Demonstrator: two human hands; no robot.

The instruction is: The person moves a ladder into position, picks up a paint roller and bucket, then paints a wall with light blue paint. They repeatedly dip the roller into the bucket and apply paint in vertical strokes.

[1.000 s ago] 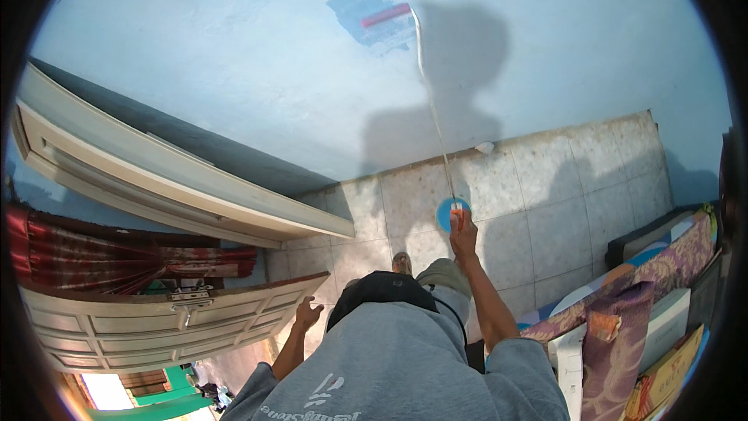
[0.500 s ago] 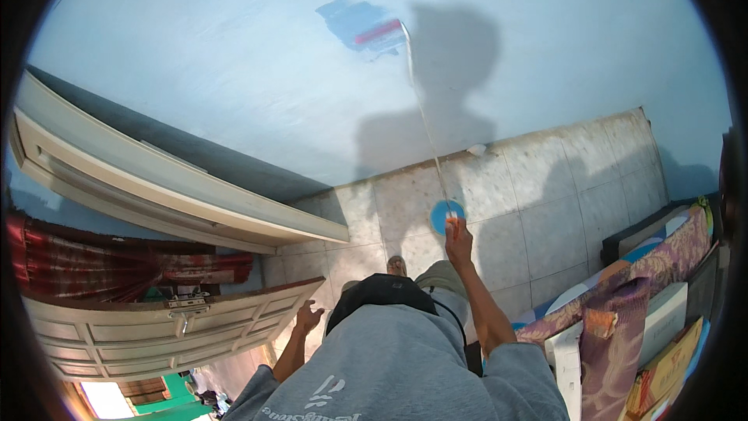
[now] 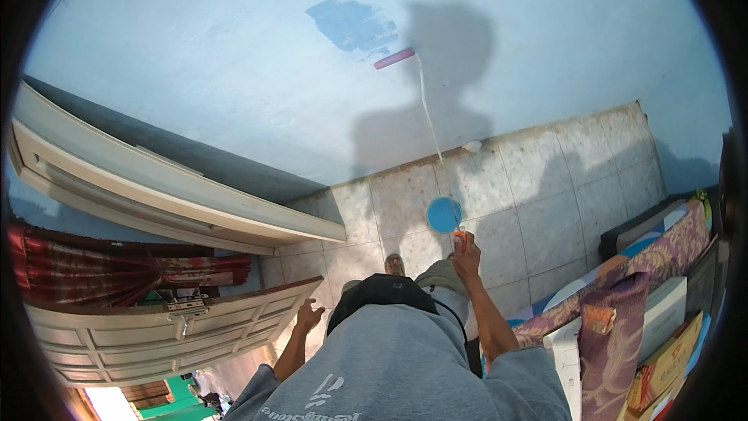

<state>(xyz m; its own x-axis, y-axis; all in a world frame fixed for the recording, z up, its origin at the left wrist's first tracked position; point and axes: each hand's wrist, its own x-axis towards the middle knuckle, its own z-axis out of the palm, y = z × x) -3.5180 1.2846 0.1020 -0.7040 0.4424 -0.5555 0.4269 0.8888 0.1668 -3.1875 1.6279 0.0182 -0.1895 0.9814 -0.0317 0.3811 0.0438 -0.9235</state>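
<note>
My right hand is closed round the orange handle of a paint roller. A long thin pale rod runs from the handle to the roller's pink sleeve, which is up by the light blue wall, below and right of a darker blue patch of paint. Whether the sleeve touches the wall I cannot tell. Under the rod, on the floor, stands a round container of blue paint. My left hand hangs empty beside the door, its fingers apart.
A panelled door stands at the lower left, with a red curtain behind it. Above it is a long cream wooden piece. Boxes and patterned fabric are stacked at right. Tiles cover the floor.
The roller has come off the blue patch, moving down and to the right. My right hand has drawn back toward me, uncovering more of the paint container. My left hand has barely moved.
</note>
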